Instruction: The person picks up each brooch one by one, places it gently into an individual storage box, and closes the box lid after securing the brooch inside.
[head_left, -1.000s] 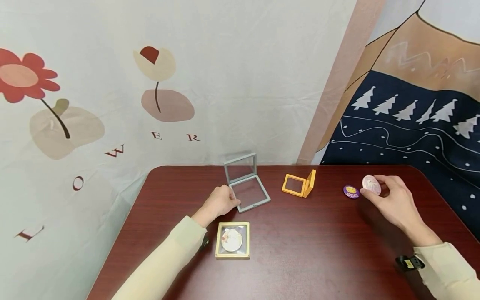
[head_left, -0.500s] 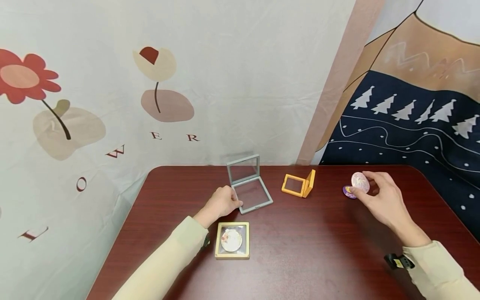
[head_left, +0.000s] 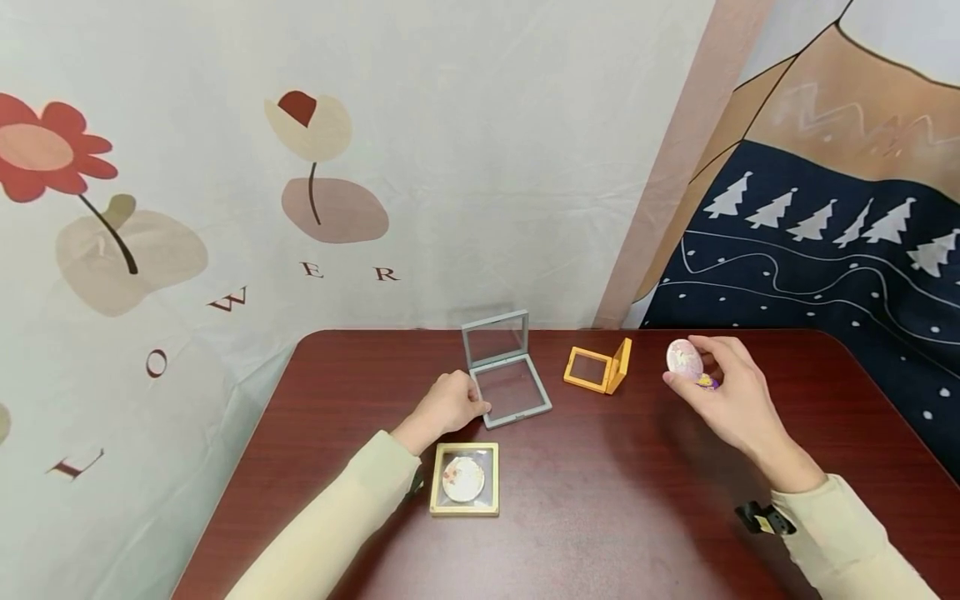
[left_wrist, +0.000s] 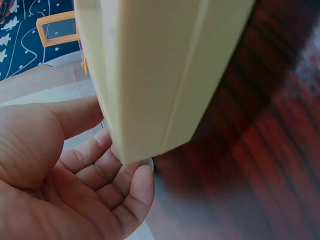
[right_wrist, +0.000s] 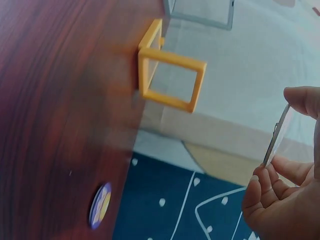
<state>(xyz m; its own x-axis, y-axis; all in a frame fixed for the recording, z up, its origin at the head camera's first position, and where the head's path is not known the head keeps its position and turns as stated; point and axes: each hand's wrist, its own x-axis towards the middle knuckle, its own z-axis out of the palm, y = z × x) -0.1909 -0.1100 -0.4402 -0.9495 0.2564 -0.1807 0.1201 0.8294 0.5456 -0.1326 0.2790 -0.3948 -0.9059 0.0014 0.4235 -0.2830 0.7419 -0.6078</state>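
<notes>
My left hand (head_left: 448,402) pinches the left edge of a grey display frame (head_left: 519,416), which lies hinged open with its lid standing up. My right hand (head_left: 738,400) holds a round pinkish-white pin badge (head_left: 684,358) by its edge, between thumb and fingers. The right wrist view shows that badge edge-on, a metal pin on its back (right_wrist: 275,131). A purple and yellow badge (right_wrist: 101,206) lies on the table, partly hidden behind the right hand in the head view. Between the hands stands a small orange display frame (head_left: 622,367), also open.
A closed pale-yellow frame (head_left: 465,512) with a round white badge (head_left: 463,480) inside lies nearer on the dark red table (head_left: 585,483). It fills much of the left wrist view. A printed cloth (head_left: 487,167) hangs behind the table's far edge.
My right hand has carried the pinkish-white badge leftward, passing over the purple one. My left hand has shifted the grey frame slightly to the right.
</notes>
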